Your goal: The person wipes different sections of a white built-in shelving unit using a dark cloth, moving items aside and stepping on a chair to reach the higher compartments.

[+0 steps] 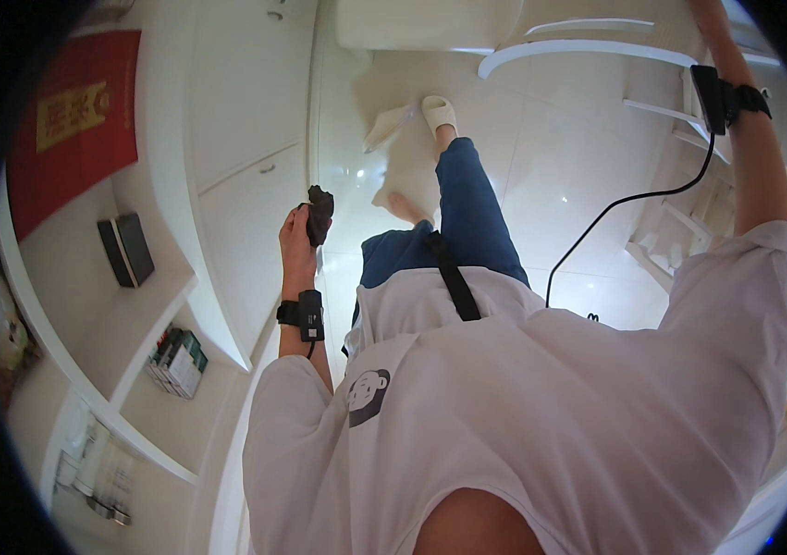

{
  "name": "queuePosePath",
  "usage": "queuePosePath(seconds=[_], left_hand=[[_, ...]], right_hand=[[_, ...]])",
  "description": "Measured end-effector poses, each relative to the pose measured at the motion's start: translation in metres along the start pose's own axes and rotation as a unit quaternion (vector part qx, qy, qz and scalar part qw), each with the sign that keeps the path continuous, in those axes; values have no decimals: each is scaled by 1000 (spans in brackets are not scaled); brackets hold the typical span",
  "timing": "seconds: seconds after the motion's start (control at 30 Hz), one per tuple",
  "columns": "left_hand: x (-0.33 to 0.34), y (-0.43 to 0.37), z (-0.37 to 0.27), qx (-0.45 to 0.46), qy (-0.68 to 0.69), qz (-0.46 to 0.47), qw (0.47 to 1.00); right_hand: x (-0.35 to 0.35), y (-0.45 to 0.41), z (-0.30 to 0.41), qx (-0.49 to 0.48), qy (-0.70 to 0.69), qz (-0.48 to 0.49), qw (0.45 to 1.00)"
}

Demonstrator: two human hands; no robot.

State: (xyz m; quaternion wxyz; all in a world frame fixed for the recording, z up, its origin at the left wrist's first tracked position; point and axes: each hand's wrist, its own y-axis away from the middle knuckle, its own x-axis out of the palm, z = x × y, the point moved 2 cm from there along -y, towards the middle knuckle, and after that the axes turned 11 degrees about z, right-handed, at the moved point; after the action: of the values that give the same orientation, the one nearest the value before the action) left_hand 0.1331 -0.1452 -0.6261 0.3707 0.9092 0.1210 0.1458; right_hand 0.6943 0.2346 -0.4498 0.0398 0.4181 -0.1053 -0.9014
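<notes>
My left hand (pixel 296 234) is closed around a crumpled dark brown item (pixel 321 214), perhaps cloth, held beside the white cabinet doors. My right arm reaches up to the top right, where my right hand (pixel 705 14) is cut off by the picture's rim; its fingers cannot be seen. Just beneath that arm is the curved white edge of a piece of furniture (pixel 588 47). A black device is strapped to each wrist, and a black cable (pixel 615 205) runs from the right one.
White shelves (pixel 158 333) on the left hold a black box (pixel 126 250), small boxes (pixel 178 364) and a red printed item (pixel 81 125). A pale slipper (pixel 439 115) is on one foot; the other foot is bare. A clear plastic bag (pixel 388 128) lies on the tiled floor.
</notes>
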Motion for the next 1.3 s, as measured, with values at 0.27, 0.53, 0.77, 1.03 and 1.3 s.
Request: queuePosePath(seconds=[0.27,0.53,0.77,1.03,1.3], left_hand=[[58,-54,-58,-9,16,-7,1000],[116,-103,-95,-33,13,24,999],[142,-134,-117,-76,-2,9,997],[172,-195,-161,-76,-2,48,996],[163,-300,-156,-82,-93,42,991]], right_hand=[[3,-7,-30,45,144,-167,974],[8,-14,-20,-22,75,-155,985],[13,-7,-2,-26,18,-149,988],[10,-5,7,-28,66,-166,984],[7,1,15,24,39,-150,988]])
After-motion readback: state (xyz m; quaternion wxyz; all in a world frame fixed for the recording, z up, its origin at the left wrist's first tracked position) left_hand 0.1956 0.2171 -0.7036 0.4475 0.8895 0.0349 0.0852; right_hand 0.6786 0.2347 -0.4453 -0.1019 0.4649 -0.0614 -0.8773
